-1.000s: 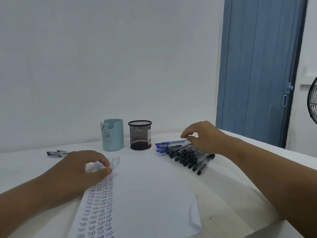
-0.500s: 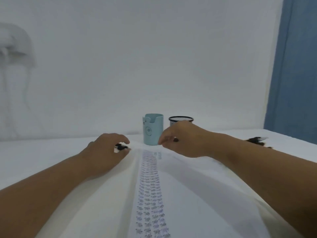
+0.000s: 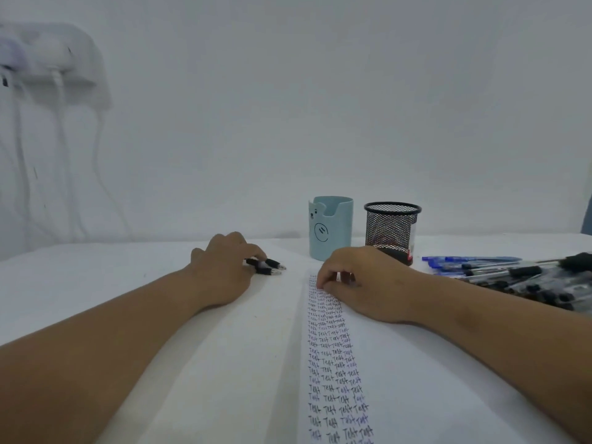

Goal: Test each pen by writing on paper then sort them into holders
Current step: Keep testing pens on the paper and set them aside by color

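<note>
My left hand (image 3: 224,270) lies on the table left of the paper, its fingers curled over two black pens (image 3: 270,267) whose tips stick out to the right. My right hand (image 3: 362,283) rests on the white paper (image 3: 250,379), fingertips touching the top of the column of written "Test" words (image 3: 333,363); no pen shows in it. Behind my hands stand a light blue holder with a bear face (image 3: 331,232) and a black mesh holder (image 3: 392,232). A pile of black and blue pens (image 3: 528,280) lies to the right.
The white table (image 3: 96,270) runs back to a white wall. A white device with hanging cables (image 3: 48,65) is mounted on the wall at the upper left. A strip of blue door (image 3: 587,219) shows at the right edge.
My view has swung left and down. My right hand left the pen pile and came onto the paper. My left hand moved off the paper to the two black pens.
</note>
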A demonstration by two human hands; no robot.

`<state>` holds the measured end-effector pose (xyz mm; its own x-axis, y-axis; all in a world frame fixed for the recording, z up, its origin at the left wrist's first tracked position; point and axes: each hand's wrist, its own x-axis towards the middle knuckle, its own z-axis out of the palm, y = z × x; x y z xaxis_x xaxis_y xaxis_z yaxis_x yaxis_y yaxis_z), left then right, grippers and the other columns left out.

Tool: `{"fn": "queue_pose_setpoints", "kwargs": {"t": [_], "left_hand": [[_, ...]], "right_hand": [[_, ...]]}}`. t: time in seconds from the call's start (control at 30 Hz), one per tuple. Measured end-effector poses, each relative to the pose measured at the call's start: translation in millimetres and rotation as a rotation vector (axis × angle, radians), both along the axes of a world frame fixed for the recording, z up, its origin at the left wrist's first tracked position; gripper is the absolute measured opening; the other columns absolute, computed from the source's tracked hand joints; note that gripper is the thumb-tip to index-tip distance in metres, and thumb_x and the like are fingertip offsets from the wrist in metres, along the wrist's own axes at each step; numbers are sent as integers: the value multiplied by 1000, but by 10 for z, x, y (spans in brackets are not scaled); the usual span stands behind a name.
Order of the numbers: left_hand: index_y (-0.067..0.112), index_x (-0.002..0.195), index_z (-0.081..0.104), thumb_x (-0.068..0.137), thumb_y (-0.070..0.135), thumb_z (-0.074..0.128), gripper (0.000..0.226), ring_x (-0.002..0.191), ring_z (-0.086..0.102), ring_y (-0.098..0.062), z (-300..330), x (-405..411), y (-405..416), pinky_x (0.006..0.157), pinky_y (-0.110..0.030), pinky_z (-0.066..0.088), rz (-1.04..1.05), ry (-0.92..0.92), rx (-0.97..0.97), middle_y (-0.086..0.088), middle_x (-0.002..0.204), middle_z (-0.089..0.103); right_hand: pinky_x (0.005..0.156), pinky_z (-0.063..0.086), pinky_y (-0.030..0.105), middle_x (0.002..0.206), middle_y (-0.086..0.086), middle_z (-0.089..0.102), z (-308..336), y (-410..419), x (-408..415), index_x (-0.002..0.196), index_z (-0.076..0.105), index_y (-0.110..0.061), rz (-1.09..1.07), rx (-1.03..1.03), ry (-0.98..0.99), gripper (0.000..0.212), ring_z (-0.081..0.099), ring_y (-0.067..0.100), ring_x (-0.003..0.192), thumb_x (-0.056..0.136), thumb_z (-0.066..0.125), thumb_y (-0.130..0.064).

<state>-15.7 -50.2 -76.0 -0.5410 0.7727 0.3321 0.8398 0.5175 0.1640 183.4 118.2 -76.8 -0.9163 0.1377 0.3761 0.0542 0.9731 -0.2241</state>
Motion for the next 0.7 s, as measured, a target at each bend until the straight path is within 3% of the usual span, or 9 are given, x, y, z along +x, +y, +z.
{"fn": "queue_pose_setpoints", "kwargs": {"t": [0.13,0.23,0.3,0.37,0.43,0.53,0.6,0.7], "left_hand": [[46,106,67,98,31,59,19,115,46,-15,-15,6,-25,96,-41,37,-43,47,97,14,113,57],[56,85,63,94,30,66,29,109,52,-14,-3,-12,-88,99,-47,42,-136,-3,245,19,104,64],[52,88,67,93,30,67,23,105,57,-13,21,24,-108,97,-49,45,-195,40,410,22,100,67],[44,91,71,92,23,71,21,97,59,-9,77,129,-100,93,-36,50,-263,43,644,20,100,67],[33,94,74,92,13,70,21,85,58,-8,184,304,-95,74,-15,47,-280,-203,897,15,97,66],[19,95,71,95,9,66,11,76,63,-13,325,555,-100,71,-20,50,-322,-955,1185,5,85,65],[10,95,68,93,7,66,5,78,70,-17,327,647,-104,70,-21,56,-365,-1244,1216,-4,86,67],[4,98,69,88,1,68,11,86,74,-24,251,710,-107,75,-24,61,-374,-1320,1097,-12,92,73]], "right_hand": [[73,42,11,94,-21,63,-4,-8,8,100,73,-30,2,-8,1,11,58,4,83,96,63,-26],[76,45,14,96,-19,65,7,-29,29,102,74,-29,-13,-22,4,12,59,5,84,96,64,-26],[79,47,18,97,-18,66,18,-44,46,103,74,-30,-15,-20,0,13,59,5,86,96,64,-27],[82,50,22,97,-18,67,25,-66,72,104,74,-30,-22,-15,5,14,60,5,88,95,64,-27],[83,49,22,97,-18,68,30,-87,101,106,73,-30,-37,-9,65,14,60,5,88,95,65,-27],[67,44,14,89,-14,66,70,-155,121,102,73,-26,-90,-199,233,14,55,4,73,98,61,-32],[56,40,17,80,-7,65,121,-222,110,103,72,-20,-98,-616,281,30,52,9,63,102,51,-41],[54,38,29,75,7,65,211,-272,107,117,65,-12,-44,-1215,324,51,49,20,53,106,33,-50]]}}
